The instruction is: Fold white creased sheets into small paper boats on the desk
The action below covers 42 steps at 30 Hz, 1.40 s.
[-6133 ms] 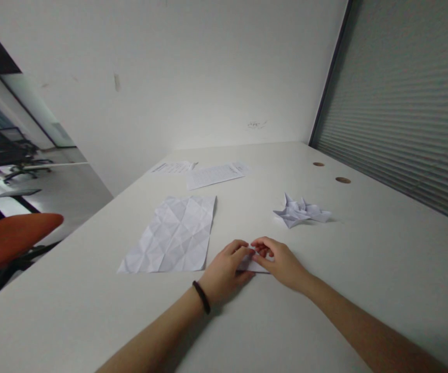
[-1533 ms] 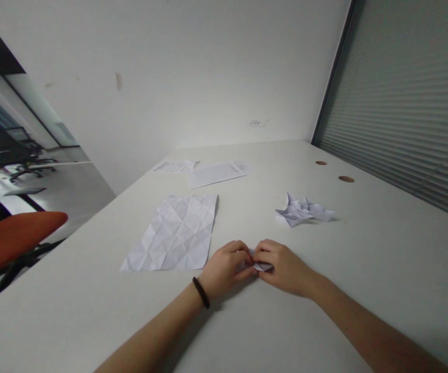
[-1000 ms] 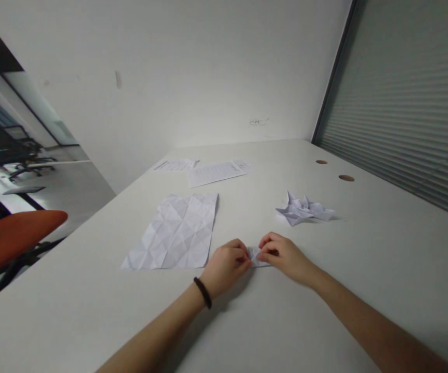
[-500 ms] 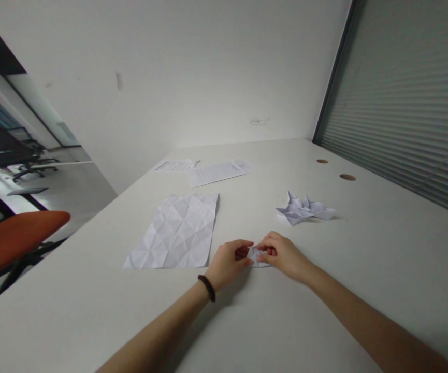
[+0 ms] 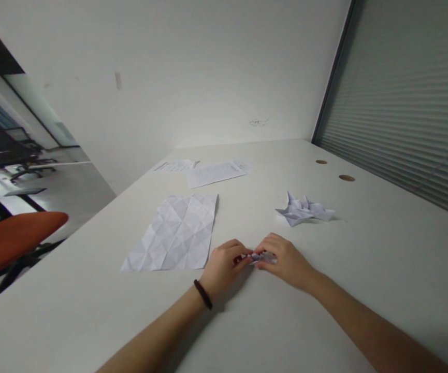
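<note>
White paper, folded small, lies on the tabletop (image 5: 324,290) between the two hands, just in front of the person. The small folded paper piece (image 5: 261,257) is mostly covered, so its exact shape I cannot tell. It seems that a fold is being pressed or a flap tucked in; the next move would need a firm, exact crease along a very short edge. The left hand (image 5: 224,267) curls its fingers (image 5: 243,257) together and pinches the left end of the piece. The right hand (image 5: 286,261) has its fingers bent and close together, and they press on the right end. To the left lies a creased sheet (image 5: 175,233), and farther right a finished folded paper figure (image 5: 303,210).
</note>
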### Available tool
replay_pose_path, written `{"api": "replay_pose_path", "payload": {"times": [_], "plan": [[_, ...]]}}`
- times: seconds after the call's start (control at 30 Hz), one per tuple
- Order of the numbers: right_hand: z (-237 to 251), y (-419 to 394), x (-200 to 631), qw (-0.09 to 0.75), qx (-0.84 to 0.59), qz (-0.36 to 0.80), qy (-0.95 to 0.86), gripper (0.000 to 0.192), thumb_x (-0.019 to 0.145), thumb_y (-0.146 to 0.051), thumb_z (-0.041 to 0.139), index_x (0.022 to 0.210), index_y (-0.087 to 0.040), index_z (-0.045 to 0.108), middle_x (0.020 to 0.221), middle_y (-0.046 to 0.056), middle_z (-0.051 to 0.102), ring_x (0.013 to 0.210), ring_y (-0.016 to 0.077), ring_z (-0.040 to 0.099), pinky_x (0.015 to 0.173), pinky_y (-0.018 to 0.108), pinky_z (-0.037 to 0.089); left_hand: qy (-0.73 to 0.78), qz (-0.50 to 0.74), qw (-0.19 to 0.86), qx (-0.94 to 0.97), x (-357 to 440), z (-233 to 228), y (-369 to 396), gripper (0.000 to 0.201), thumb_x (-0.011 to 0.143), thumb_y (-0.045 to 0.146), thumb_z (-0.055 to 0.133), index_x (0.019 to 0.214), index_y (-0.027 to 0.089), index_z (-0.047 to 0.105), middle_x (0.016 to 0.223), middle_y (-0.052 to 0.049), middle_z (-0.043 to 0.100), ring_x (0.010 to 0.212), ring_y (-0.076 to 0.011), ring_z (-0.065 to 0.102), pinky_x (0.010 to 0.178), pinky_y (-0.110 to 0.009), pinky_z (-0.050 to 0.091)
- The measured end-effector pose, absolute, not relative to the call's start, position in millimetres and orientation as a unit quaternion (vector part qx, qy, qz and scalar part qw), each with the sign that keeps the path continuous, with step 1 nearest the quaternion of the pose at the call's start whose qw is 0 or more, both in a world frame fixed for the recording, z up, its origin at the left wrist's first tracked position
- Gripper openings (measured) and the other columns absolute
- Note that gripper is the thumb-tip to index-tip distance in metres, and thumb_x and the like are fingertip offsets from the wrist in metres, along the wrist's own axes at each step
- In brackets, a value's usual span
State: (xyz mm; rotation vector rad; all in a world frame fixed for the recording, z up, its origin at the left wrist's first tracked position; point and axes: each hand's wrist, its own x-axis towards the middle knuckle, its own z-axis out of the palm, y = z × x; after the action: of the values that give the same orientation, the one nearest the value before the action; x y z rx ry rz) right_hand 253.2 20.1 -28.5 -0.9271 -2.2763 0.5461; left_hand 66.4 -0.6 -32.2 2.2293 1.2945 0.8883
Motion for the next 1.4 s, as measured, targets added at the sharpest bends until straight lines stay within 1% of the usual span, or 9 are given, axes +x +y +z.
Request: {"api": "replay_pose_path", "payload": {"times": [0.13,0.23,0.53,0.77,0.9,1.0,1.13,1.23,1.4], "plan": [[-26,22,259,0.291,-0.33,0.247,-0.863,0.014,0.075,-0.027,0.064,0.087,-0.019,0.064,0.083,0.004,0.063,0.077,0.016,0.055,0.07,0.027,0.043,0.452,0.318,0.195,0.81,64,-33,0,0.013,0.082,0.019,0.054,0.085,0.017,0.066,0.078,-0.002,0.059,0.06,-0.0088,0.054,0.057,-0.019,0.043],[-24,21,260,0.286,-0.356,0.268,-0.848,0.012,0.081,-0.028,0.056,0.081,-0.019,0.064,0.078,0.002,0.061,0.065,0.0124,0.054,0.06,0.023,0.043,0.451,0.32,0.191,0.811,62,-32,0,0.012,0.081,0.017,0.053,0.083,0.015,0.065,0.078,-0.003,0.059,0.06,-0.0087,0.055,0.058,-0.018,0.044],[-16,36,283,0.3,-0.414,0.192,-0.838,0.009,0.074,-0.013,0.058,0.066,-0.018,0.06,0.069,0.0,0.062,0.063,0.0128,0.055,0.061,0.024,0.042,0.488,0.309,0.13,0.806,41,-23,12,0.011,0.079,0.01,0.052,0.075,0.015,0.061,0.076,-0.002,0.061,0.063,-0.0106,0.055,0.057,-0.02,0.043],[-17,41,291,0.292,-0.462,0.195,-0.814,0.012,0.07,-0.009,0.056,0.063,-0.018,0.061,0.064,0.0,0.063,0.058,0.0131,0.057,0.056,0.024,0.043,0.496,0.306,0.121,0.804,39,-25,15,0.009,0.079,0.012,0.055,0.074,0.016,0.061,0.075,-0.002,0.062,0.063,-0.0107,0.056,0.057,-0.02,0.044],[-18,46,294,0.329,-0.463,0.191,-0.8,0.01,0.07,-0.011,0.055,0.066,-0.018,0.061,0.067,0.001,0.063,0.06,0.0136,0.057,0.057,0.025,0.044,0.494,0.305,0.076,0.811,37,-25,15,0.016,0.084,0.015,0.047,0.091,0.019,0.061,0.084,-0.002,0.062,0.069,-0.0115,0.058,0.063,-0.022,0.047],[-20,54,304,0.377,-0.478,0.151,-0.778,0.01,0.071,-0.012,0.053,0.07,-0.018,0.061,0.072,0.002,0.062,0.063,0.0141,0.057,0.059,0.026,0.045,0.524,0.264,-0.021,0.809,33,-22,14,0.021,0.085,0.021,0.047,0.103,0.02,0.057,0.096,-0.005,0.061,0.088,-0.0175,0.058,0.078,-0.03,0.046],[-22,64,320,0.405,-0.534,0.093,-0.736,0.012,0.07,-0.015,0.052,0.073,-0.017,0.063,0.077,0.004,0.064,0.063,0.0151,0.058,0.06,0.028,0.046,0.629,0.132,-0.118,0.757,31,-19,11,0.047,0.08,0.031,0.054,0.124,0.018,0.044,0.123,-0.013,0.05,0.117,-0.0297,0.041,0.097,-0.047,0.031],[-21,67,328,0.41,-0.563,0.064,-0.714,0.015,0.07,-0.016,0.05,0.074,-0.017,0.065,0.077,0.005,0.065,0.062,0.0153,0.058,0.062,0.029,0.046,0.718,0.032,-0.097,0.688,32,-20,9,0.069,0.08,0.05,0.048,0.136,0.016,0.027,0.135,-0.02,0.035,0.127,-0.0382,0.025,0.094,-0.06,0.025],[-15,69,343,0.398,-0.617,0.06,-0.676,0.016,0.065,-0.017,0.05,0.067,-0.018,0.066,0.075,0.004,0.068,0.063,0.0163,0.06,0.064,0.028,0.045,0.723,-0.03,-0.005,0.69,28,-17,7,0.079,0.078,0.061,0.038,0.139,0.015,0.016,0.138,-0.023,0.03,0.126,-0.0396,0.027,0.089,-0.056,0.033]]}}
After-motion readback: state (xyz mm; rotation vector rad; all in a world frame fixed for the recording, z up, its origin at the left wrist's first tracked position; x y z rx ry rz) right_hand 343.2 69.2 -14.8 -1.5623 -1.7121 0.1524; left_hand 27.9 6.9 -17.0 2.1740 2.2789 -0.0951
